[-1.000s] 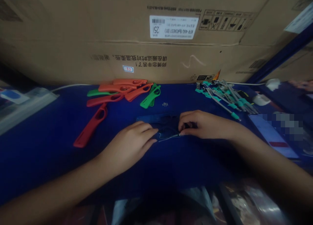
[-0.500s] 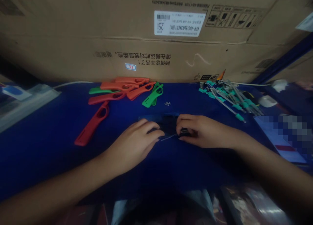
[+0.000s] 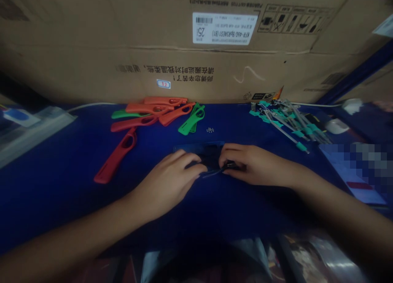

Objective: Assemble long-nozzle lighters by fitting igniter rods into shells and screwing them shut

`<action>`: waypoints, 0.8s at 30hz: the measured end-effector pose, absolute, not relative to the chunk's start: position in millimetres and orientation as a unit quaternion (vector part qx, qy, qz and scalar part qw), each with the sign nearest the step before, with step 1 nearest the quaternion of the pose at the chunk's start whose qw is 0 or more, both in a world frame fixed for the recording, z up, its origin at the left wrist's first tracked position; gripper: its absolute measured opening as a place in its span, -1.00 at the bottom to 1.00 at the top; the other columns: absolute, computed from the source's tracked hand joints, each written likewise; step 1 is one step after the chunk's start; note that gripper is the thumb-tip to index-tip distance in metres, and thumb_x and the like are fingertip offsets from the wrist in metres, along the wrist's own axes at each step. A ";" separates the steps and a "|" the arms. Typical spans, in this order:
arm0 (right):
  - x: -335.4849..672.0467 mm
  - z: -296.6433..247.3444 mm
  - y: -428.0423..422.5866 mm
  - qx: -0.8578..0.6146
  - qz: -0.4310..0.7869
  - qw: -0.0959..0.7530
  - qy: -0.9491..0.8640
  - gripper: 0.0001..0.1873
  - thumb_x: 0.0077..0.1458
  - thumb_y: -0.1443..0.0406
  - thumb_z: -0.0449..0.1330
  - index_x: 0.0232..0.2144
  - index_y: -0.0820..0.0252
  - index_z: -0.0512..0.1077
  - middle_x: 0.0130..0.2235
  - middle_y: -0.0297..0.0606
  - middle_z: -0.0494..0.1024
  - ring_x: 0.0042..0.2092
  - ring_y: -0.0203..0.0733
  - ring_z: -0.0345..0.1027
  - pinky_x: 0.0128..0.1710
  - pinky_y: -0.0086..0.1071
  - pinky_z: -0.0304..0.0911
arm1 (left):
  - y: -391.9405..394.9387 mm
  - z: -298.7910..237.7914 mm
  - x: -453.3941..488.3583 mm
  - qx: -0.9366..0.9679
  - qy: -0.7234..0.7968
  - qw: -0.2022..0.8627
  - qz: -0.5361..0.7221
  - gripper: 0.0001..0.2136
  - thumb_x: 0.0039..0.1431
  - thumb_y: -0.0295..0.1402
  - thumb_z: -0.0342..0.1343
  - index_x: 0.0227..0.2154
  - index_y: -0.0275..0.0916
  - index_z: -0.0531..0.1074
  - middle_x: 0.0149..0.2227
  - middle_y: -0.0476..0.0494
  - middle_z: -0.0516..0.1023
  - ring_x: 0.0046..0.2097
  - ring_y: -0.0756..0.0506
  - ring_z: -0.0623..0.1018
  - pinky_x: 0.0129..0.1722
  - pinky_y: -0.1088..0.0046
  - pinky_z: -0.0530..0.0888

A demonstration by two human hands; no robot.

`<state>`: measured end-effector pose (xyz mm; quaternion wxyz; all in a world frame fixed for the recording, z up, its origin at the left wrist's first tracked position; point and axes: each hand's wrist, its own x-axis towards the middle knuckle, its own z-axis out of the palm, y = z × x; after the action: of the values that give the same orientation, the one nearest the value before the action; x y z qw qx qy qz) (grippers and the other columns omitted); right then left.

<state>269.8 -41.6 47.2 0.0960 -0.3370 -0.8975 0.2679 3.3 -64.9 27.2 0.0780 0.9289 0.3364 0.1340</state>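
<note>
Dark blue, one small piece (image 3: 211,157) is grasped by the curled fingers of one left hand (image 3: 173,174) and one right hand (image 3: 256,164), near five red-orange handles (image 3: 135,123).

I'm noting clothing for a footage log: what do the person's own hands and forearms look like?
Both the left hand and right hand are ungloved. No sleeve, watch or bracelet shows on either forearm. No ring is visible, though the picture is dim.

Dim, murky light — edges blurred, corners dark.
</note>
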 end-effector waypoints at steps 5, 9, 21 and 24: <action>270.9 47.4 -42.0 -0.341 0.263 0.087 -0.898 -0.86 0.17 0.43 0.21 -0.22 0.14 0.43 -0.14 -0.34 0.44 -0.30 -0.35 0.33 -0.29 -0.46 0.18 | -65.3 26.7 3.5 0.927 0.339 0.085 0.137 -0.77 0.38 -0.46 0.00 -0.04 -0.11 0.50 0.02 -0.12 0.49 0.02 -0.20 0.45 0.06 0.12 0.45; 270.5 49.0 -43.5 -0.343 0.250 0.073 -0.902 -0.90 0.15 0.37 0.24 -0.24 0.14 0.43 -0.14 -0.36 0.42 -0.40 -0.41 0.25 -0.36 -0.46 0.14 | -64.8 27.1 3.7 0.926 0.340 0.088 0.138 -0.77 0.37 -0.46 0.01 -0.03 -0.10 0.49 0.02 -0.12 0.48 0.02 -0.20 0.44 0.04 0.14 0.44; 265.4 41.2 -42.6 -0.358 0.234 0.113 -0.897 -0.98 0.23 0.37 0.17 -0.30 0.18 0.39 -0.25 -0.32 0.41 -0.33 -0.33 0.29 -0.35 -0.44 0.14 | -67.8 27.4 3.1 0.924 0.350 0.078 0.133 -0.75 0.39 -0.44 -0.01 0.01 -0.07 0.47 0.05 -0.10 0.48 0.03 -0.20 0.44 0.01 0.13 0.36; 266.0 41.3 -41.3 -0.352 0.241 0.120 -0.896 -0.97 0.23 0.38 0.19 -0.29 0.18 0.41 -0.25 -0.31 0.42 -0.33 -0.34 0.29 -0.35 -0.44 0.15 | -68.0 27.8 2.8 0.925 0.348 0.077 0.133 -0.75 0.38 -0.45 0.00 0.00 -0.07 0.49 0.05 -0.10 0.48 0.02 -0.20 0.44 -0.01 0.13 0.36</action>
<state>266.0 -41.3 41.3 0.1196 -0.3524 -0.8963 0.2413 2.8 -68.0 27.8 0.0772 0.9248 0.3480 0.1326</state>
